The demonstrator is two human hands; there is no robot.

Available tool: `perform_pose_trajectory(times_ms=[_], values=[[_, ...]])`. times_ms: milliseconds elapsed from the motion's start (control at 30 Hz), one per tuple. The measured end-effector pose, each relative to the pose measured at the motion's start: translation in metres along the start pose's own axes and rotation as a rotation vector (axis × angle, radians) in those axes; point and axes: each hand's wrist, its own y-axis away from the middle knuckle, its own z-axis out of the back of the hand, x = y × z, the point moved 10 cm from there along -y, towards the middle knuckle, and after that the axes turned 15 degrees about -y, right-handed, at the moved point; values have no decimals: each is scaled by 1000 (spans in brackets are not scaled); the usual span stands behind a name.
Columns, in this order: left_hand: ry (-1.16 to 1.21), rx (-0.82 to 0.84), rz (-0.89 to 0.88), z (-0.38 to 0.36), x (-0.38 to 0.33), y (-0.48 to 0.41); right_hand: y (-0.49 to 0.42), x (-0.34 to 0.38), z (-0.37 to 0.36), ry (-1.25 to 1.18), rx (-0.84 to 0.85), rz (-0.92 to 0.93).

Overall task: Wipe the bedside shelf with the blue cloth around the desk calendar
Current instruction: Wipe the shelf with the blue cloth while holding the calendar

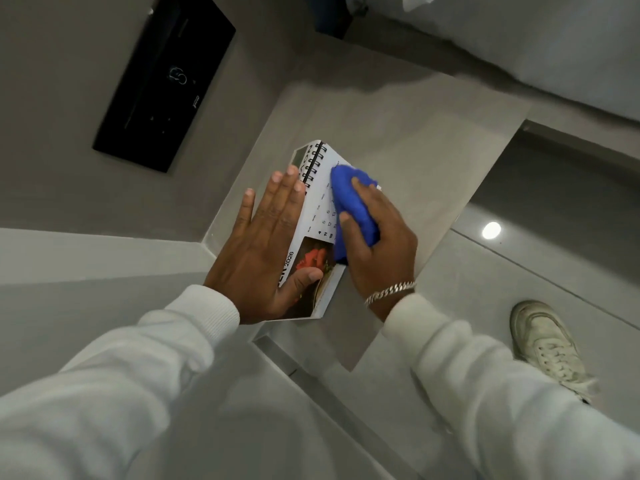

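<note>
Seen from above, the pale grey rectangular bedside shelf [433, 133] carries a white spiral-bound desk calendar [320, 209] with a red flower photograph, standing near the shelf's wall-side edge. The left hand [266, 244] lies open and flat against the calendar's near face, fingers spread and thumb hooked over its lower corner, steadying it (not lifting it, as far as can be told). The right hand [377, 237], wearing a silver chain bracelet [389, 292], is closed around a bunched bright blue cloth [349, 209], which presses against the calendar's date page, low where that page meets the shelf. Judged step: wiping close in beside the calendar's base while it is braced. The broad bare part of the shelf beyond looks yet to be covered. The next move calls for drawing the cloth outward along the shelf surface, keeping it off the paper pages, with the left hand preventing the calendar from tipping or sliding.
</note>
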Motion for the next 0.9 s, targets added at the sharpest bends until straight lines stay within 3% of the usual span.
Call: perform_pose_trajectory(times_ms=[100, 400, 700, 900], values=[[11, 6, 5, -1, 1, 0, -12, 4, 0, 17, -20, 6], [33, -16, -14, -1, 0, 0, 79, -23, -22, 99, 261, -5], [35, -5, -11, -3, 0, 0, -7, 1, -7, 80, 15, 53], [66, -31, -7, -4, 1, 1, 55, -18, -25, 125, 225, 78]])
